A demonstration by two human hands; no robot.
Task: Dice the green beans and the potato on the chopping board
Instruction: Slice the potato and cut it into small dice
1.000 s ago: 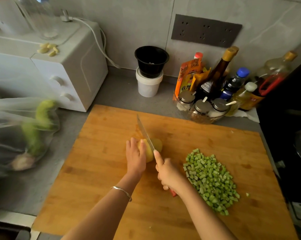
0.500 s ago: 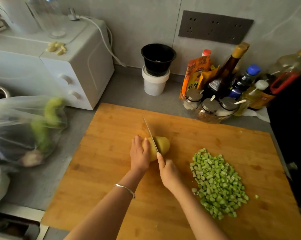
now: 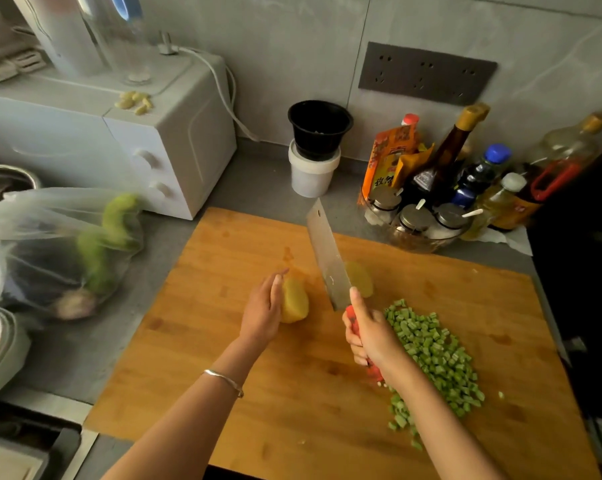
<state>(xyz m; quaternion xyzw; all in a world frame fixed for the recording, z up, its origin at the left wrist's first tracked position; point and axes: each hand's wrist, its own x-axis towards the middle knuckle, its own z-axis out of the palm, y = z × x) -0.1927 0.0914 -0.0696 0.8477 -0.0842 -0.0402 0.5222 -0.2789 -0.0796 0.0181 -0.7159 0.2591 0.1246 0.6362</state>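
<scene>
**Change noted.** Half a second ago the cleaver was seated in a whole potato steadied by the other hand. It now stands lifted clear, its blade tilted and pointing to 11 o'clock, and the potato lies in two pieces on the chopping board. The first cut is therefore complete.

**Assessment.** The potato is only halved, with no slices or cubes yet, so most of its dicing remains. The diced green beans sit in a heap at 4 o'clock from the board's centre and appear finished (no whole bean shows on the board).

**Position of pieces.**
- The left half lies near board centre, touching the left hand at that hand's 3 o'clock.
- The fingers run nearly straight toward 12 o'clock, pressed along the piece's flank rather than wrapped round it. The thumb is hidden, so it cannot be told whether it hooks the piece.
- The right half lies at 2 o'clock from the left half and apart from it. It is partly behind the blade, and neither hand touches it.
- The right half sits at 12 o'clock from the right hand. That hand is clenched round the cleaver's red handle, with the forefinger laid up toward the blade's heel.

**Judgement.** The next cut calls for a half set flat side down so it cannot rock. The left fingertips are near the blade's likely path and should be tucked.
</scene>
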